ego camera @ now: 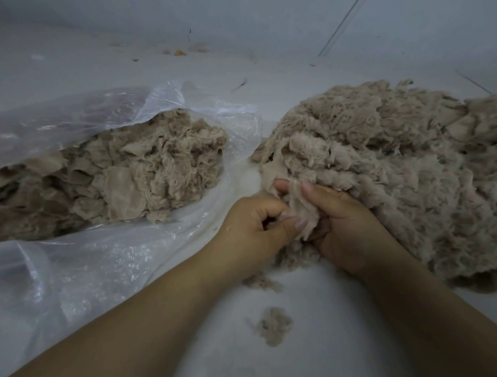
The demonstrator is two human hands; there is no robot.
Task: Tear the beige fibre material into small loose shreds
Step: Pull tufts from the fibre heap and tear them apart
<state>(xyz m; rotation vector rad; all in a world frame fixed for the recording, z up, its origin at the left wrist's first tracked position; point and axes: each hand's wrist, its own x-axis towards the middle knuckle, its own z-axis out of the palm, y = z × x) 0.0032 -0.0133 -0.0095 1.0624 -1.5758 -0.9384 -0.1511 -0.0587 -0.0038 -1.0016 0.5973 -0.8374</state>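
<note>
A piece of beige fibre material [299,211] is held between both hands at the near edge of a large fluffy heap of shredded fibre [397,164] on the right. My left hand [257,222] pinches the piece with thumb and curled fingers. My right hand [339,213] grips its other side, thumb on top, fingers hidden under the fibre. A clear plastic bag [83,269] lies open on the left with a mass of beige fibre sheets and clumps [113,177] inside.
A small loose tuft [273,327] and a few wisps [260,282] lie on the white floor near my forearms. Scattered specks of debris [178,52] lie far back by the wall.
</note>
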